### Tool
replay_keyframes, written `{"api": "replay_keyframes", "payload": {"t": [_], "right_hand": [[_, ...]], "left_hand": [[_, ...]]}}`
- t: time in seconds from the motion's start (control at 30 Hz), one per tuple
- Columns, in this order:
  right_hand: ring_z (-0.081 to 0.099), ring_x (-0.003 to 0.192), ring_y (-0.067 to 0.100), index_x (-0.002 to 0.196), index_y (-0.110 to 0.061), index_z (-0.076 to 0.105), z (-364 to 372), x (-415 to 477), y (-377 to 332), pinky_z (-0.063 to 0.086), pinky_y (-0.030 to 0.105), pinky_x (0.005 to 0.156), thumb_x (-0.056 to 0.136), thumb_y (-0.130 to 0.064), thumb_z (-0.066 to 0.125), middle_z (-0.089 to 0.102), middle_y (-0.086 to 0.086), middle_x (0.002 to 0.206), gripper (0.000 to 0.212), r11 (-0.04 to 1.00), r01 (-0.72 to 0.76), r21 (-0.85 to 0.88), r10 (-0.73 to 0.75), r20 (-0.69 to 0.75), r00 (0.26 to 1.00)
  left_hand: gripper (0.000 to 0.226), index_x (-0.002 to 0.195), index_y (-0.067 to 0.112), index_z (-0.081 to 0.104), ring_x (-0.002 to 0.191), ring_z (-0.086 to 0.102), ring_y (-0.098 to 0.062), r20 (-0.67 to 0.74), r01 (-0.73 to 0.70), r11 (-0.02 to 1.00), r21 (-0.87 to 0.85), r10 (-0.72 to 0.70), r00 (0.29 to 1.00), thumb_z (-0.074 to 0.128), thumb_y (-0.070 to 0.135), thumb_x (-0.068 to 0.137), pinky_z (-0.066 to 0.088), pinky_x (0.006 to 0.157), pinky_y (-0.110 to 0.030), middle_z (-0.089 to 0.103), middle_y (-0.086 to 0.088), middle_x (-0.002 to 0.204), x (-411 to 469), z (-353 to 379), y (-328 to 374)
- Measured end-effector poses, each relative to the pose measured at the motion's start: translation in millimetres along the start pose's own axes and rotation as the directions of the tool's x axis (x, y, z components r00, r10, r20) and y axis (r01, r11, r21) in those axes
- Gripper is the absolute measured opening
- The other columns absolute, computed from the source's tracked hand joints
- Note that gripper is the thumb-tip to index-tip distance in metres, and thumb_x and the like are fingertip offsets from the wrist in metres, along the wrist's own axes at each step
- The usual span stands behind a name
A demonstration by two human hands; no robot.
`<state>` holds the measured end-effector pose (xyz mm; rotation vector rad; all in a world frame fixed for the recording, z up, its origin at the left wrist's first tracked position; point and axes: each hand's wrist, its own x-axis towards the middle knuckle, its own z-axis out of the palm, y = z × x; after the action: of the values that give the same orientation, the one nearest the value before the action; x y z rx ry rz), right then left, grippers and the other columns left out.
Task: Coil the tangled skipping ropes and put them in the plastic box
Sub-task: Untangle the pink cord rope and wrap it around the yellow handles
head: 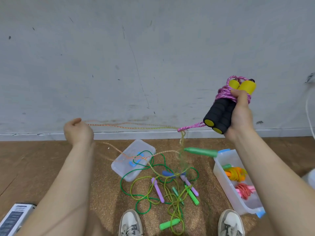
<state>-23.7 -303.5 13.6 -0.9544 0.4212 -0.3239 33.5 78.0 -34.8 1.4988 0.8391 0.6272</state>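
Right hand [240, 114] gripping pink skipping rope [223, 94] wound round its black foam handles [219, 114]. Left hand [78, 132], fingers curled, pinching blurred orange rope [127, 127]. Green ropes [158, 189] lying tangled on the floor beside the plastic box [221, 176].

The orange rope [129, 127] reaches us only as a motion-blurred streak ending in our left hand [78, 132], whose fingertips we cannot see. The hanging green handle [201, 152] is blurred too. Our right hand [240, 114] hides its fingers behind the pink bundle [219, 111]; our right arm [272, 184] covers part of the box [225, 184]. The bottom edge cuts off our shoes [130, 223] and a carton [15, 218].
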Motion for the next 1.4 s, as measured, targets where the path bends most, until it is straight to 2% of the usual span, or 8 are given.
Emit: {"api": "replay_keyframes", "payload": {"t": [0.2,0.33,0.43,0.53,0.67,0.9,1.17,1.4], "right_hand": [[0.046,0.051,0.014,0.073,-0.018,0.056,21.1,-20.1,9.4,0.041,0.026,0.052,0.085,-0.038,0.057,0.047,-0.004,0.063,0.023,0.985,-0.106,0.136,0.067,0.267,0.961],[0.053,0.055,0.017,0.089,-0.013,0.06,41.7,-38.6,13.3,0.049,0.029,0.059,0.089,-0.038,0.05,0.053,0.003,0.072,0.027,0.98,-0.151,0.129,0.099,0.345,0.933],[0.054,0.052,0.017,0.09,-0.011,0.058,47.0,-43.7,15.1,0.05,0.025,0.056,0.088,-0.039,0.049,0.054,0.004,0.071,0.029,0.971,-0.194,0.14,0.13,0.374,0.919],[0.054,0.056,0.017,0.093,-0.009,0.058,38.2,-36.2,9.8,0.047,0.024,0.055,0.088,-0.042,0.048,0.057,0.005,0.072,0.034,0.976,-0.18,0.125,0.123,0.372,0.92],[0.054,0.058,0.017,0.096,-0.01,0.061,18.9,-20.2,-4.0,0.045,0.025,0.053,0.085,-0.042,0.05,0.062,0.006,0.072,0.036,0.99,-0.109,-0.087,0.136,0.407,0.903],[0.068,0.061,0.018,0.092,-0.006,0.07,4.4,-31.1,-0.8,0.051,0.022,0.05,0.057,-0.027,0.067,0.073,0.015,0.088,0.041,0.796,-0.046,-0.604,0.494,0.602,0.627],[0.066,0.079,0.029,0.095,-0.008,0.074,11.7,-34.2,20.6,0.053,0.034,0.073,0.027,-0.04,0.093,0.068,0.021,0.104,0.077,0.753,-0.209,-0.623,0.631,0.597,0.495],[0.07,0.064,0.022,0.111,-0.007,0.071,16.2,-29.5,18.4,0.059,0.033,0.053,0.058,-0.03,0.084,0.067,0.025,0.112,0.059,0.821,-0.491,-0.292,0.482,0.815,0.321]], "left_hand": [[0.057,0.117,0.022,0.064,0.085,0.059,-0.028,0.459,-0.413,0.779,0.472,0.183,0.87,0.035,-0.007,0.077,0.046,0.072,-0.031,0.062,-0.002,0.113,-50.7,2.2,19.4],[0.054,0.113,0.034,0.06,0.11,0.055,-0.007,0.949,-0.517,0.85,0.095,0.079,0.304,0.051,-0.004,0.075,0.044,0.085,-0.012,0.06,0.007,0.124,-138.9,22.5,23.7],[0.045,0.119,0.024,0.058,0.104,0.062,-0.01,0.996,-0.487,0.872,0.046,-0.078,-0.045,0.066,0.021,0.075,0.048,0.095,-0.027,0.065,0.001,0.116,-204.4,36.4,3.6],[0.022,0.108,0.013,0.068,0.068,0.061,-0.004,0.998,-0.627,0.777,0.055,-0.034,0.046,0.065,0.023,0.088,0.053,0.073,-0.03,0.07,-0.001,0.08,-203.0,46.9,-3.5],[0.026,0.105,0.019,0.072,0.084,0.064,-0.007,0.993,-0.699,0.713,0.056,0.035,0.115,0.074,0.028,0.08,0.049,0.088,-0.028,0.073,0.001,0.093,-161.4,36.3,25.7],[0.018,0.082,0.026,0.072,0.071,0.064,-0.008,0.919,-0.704,0.71,0.011,0.271,0.288,0.067,0.009,0.086,0.049,0.073,-0.025,0.071,0.009,0.067,-137.7,20.5,44.9],[0.018,0.087,0.026,0.047,0.045,0.038,-0.009,0.85,-0.55,0.83,-0.098,0.357,0.387,0.039,0.018,0.101,0.03,0.051,-0.028,0.059,0.003,0.057,-154.4,29.4,43.7],[0.016,0.088,0.029,0.047,0.044,0.033,-0.016,0.538,-0.422,0.877,-0.229,0.475,0.696,0.041,0.021,0.1,0.029,0.046,-0.024,0.063,0.007,0.056,-134.1,29.7,49.6]]}}
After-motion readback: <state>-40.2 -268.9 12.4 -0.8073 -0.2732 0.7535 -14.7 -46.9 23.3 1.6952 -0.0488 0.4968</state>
